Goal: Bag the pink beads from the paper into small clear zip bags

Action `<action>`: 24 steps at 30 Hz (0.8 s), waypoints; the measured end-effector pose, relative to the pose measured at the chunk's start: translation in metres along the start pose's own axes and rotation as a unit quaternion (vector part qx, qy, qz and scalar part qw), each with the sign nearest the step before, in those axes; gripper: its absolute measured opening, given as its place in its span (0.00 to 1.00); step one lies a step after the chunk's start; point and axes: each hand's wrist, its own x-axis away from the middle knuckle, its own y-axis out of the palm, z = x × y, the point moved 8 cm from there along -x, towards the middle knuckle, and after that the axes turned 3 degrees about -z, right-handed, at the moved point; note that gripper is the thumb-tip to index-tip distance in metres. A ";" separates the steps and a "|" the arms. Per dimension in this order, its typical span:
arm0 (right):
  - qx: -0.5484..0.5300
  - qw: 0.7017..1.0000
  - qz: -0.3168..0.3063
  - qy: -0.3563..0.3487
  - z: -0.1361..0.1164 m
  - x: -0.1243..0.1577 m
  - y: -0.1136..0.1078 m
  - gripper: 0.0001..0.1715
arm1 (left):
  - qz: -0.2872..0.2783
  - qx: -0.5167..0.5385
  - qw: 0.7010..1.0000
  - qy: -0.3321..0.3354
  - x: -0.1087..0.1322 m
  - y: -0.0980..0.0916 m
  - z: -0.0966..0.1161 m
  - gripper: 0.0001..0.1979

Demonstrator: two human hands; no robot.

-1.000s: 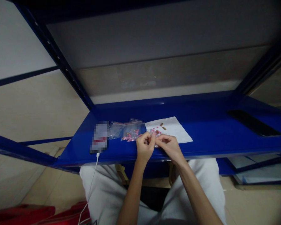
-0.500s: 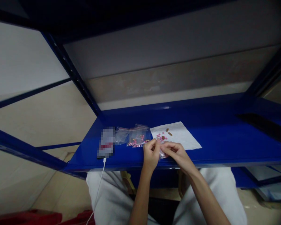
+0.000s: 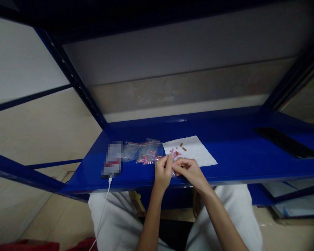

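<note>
My left hand (image 3: pixel 163 168) and my right hand (image 3: pixel 188 171) meet at the front of the blue shelf, fingers closed in a pinch. Between them is a small clear plastic bag (image 3: pixel 173 172), mostly covered by my fingers. Just beyond my fingertips, a white paper sheet (image 3: pixel 202 155) bears several round pink pills (image 3: pixel 176 150) and a few brown capsules (image 3: pixel 184 149). To the left of the sheet lie clear zip bags (image 3: pixel 149 149) with pink and brown pills inside. Another zip bag (image 3: pixel 129 151) beside them looks see-through, with no pills visible in it.
A phone (image 3: pixel 112 159) with a blurred screen and a white cable (image 3: pixel 104 205) lies on the left of the blue shelf (image 3: pixel 232 132). A dark flat object (image 3: pixel 288 142) rests at the right. Blue posts (image 3: pixel 70 75) and a low overhead panel frame the space.
The whole view has shifted, so everything on the shelf appears a little farther left. Both hands stay together at the small bag, and less of the bag shows between the fingers.
</note>
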 end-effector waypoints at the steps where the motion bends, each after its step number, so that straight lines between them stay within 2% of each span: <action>1: -0.003 1.000 -0.003 -0.001 -0.001 0.000 0.001 0.15 | 0.008 0.001 1.000 -0.004 0.000 -0.001 -0.002 0.22; 4: -0.028 0.999 -0.019 0.003 -0.003 0.002 0.004 0.16 | 0.022 0.011 0.999 -0.020 0.001 -0.003 -0.008 0.23; 6: -0.047 0.999 -0.025 0.007 -0.003 0.002 0.004 0.15 | 0.013 0.021 0.999 -0.031 0.002 -0.001 -0.010 0.23; 12: -0.084 0.996 0.040 -0.003 0.000 0.001 -0.007 0.15 | -0.042 -0.008 0.999 0.010 0.004 0.006 0.006 0.19; 19: -0.039 0.995 0.077 -0.039 -0.004 0.004 -0.010 0.21 | -0.003 -0.096 0.995 0.020 0.004 0.002 0.009 0.11; 24: -0.013 0.997 0.073 -0.030 0.002 0.003 -0.009 0.19 | 0.013 -0.132 0.991 0.034 0.005 0.001 0.007 0.14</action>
